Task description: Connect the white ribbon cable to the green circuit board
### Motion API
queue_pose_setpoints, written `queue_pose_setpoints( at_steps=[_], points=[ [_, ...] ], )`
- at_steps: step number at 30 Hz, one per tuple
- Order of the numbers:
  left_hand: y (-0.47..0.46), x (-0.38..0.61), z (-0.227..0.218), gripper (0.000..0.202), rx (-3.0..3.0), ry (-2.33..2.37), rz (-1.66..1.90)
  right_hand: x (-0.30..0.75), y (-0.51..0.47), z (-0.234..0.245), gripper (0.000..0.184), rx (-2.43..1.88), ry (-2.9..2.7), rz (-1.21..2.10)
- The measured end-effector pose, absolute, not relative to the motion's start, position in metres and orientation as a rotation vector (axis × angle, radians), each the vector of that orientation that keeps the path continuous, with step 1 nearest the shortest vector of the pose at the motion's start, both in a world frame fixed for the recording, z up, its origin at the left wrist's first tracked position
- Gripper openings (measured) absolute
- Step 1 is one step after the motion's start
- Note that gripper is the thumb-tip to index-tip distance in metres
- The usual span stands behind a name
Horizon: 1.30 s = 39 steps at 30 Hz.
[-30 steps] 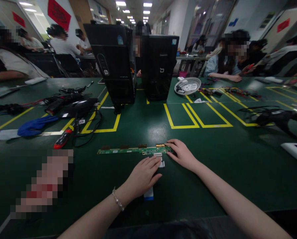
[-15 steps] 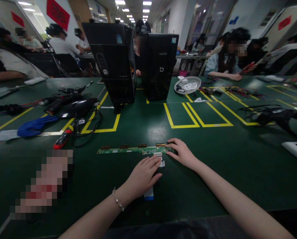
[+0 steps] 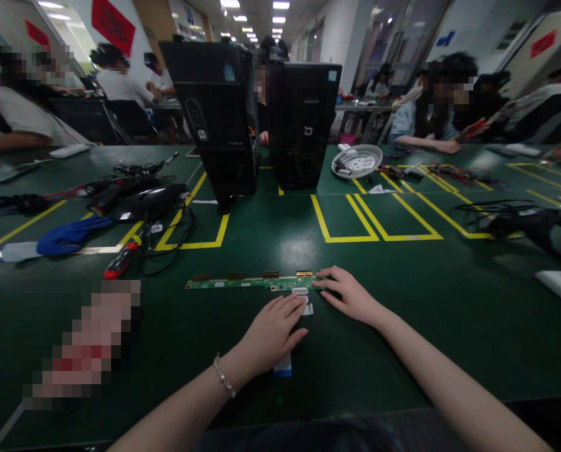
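The board [image 3: 243, 283], a long narrow green strip, lies flat on the desk [image 3: 403, 333] straight ahead of the person, running left to right. Near its right end sits a small white connector [image 3: 300, 291]. A flat cable runs from there back toward the person, and its blue-tipped end [image 3: 282, 366] shows below the left hand.

The left hand [image 3: 268, 333] lies palm down on that cable, its fingertips reaching up to the connector. Its grip is apart, the fingers flat and closed around nothing. A bead bracelet [image 3: 224, 376] circles the wrist. The right hand [image 3: 351, 295] rests on the right end of the board, fingers stretched out and pressing down. This grip is also apart and only pins the board.

Over the last second almost nothing has changed. The board has not slid and the left hand stays where it was. The right hand has only settled a little at the board's end. I judge that any movement is small fingertip work at the connector.

A red-handled screwdriver [image 3: 118, 267], a blue cloth [image 3: 68, 235] and black cables [image 3: 134, 188] lie well apart to the left. Two black towers [image 3: 219, 113] stand beyond the yellow lines [image 3: 346, 238], with a white basket [image 3: 358, 161] to their right. Other people sit at the desk's far side.
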<state>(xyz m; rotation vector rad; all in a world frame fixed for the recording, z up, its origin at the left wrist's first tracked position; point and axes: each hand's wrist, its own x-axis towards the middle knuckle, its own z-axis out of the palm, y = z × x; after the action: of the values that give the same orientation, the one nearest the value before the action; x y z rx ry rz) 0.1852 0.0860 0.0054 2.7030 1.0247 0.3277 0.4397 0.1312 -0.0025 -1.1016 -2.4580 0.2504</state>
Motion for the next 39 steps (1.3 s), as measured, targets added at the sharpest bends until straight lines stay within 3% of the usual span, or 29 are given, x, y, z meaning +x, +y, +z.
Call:
queue_pose_setpoints(
  at_steps=[19,28,39],
  points=[
    [0.089,0.182,0.007,0.048,2.629,1.01,0.28,0.441,0.134,-0.003,0.031,-1.064,-2.443,0.317],
    [0.103,0.172,0.018,0.032,2.598,1.142,0.578,0.44,0.133,0.0,0.032,-1.084,-2.484,0.276],
    [0.083,0.102,0.025,0.035,2.564,1.531,0.308,0.438,0.121,0.005,0.032,-1.094,-2.456,0.302]
  ],
)
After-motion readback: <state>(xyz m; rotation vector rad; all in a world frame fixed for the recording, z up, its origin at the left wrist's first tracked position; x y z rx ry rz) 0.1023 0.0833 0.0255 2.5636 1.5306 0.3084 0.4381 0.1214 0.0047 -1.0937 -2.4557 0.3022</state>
